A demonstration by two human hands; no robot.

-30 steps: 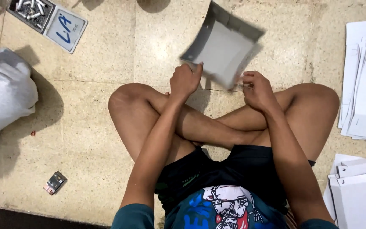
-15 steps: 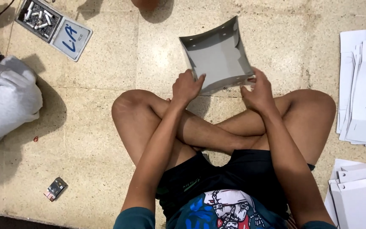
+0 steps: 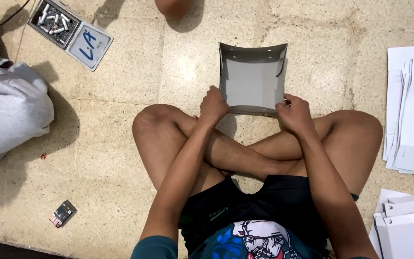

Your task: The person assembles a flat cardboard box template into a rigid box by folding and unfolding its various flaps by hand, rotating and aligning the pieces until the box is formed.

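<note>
A grey cardboard tray point(image 3: 252, 79) with folded-up walls rests on the floor in front of my crossed legs. My left hand point(image 3: 212, 104) grips its near left corner. My right hand point(image 3: 294, 112) pinches its near right corner. The tray's open side faces up, and its far wall stands upright.
Stacks of flat white cardboard blanks point(image 3: 413, 110) lie to the right, with more point(image 3: 403, 225) at the lower right. A small box of cigarette butts point(image 3: 70, 31) sits upper left, a white cloth bundle point(image 3: 8, 112) at left, a small packet point(image 3: 63, 213) lower left. Someone's foot point(image 3: 171, 7) shows at top.
The tray, tilted in the air a second ago, has swung down and squared up flat in front of my knees. Both hands moved to its near corners.
</note>
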